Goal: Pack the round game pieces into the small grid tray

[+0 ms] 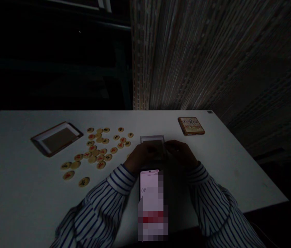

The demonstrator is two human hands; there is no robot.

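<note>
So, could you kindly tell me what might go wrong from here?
The left sleeve is close to the loose round pieces, so a sideways sweep might scatter some. The phone lies between the forearms, so pulling back the left hand or right hand from the open box could bump it. The dim light may also make the pieces' markings easy to misread.
</note>
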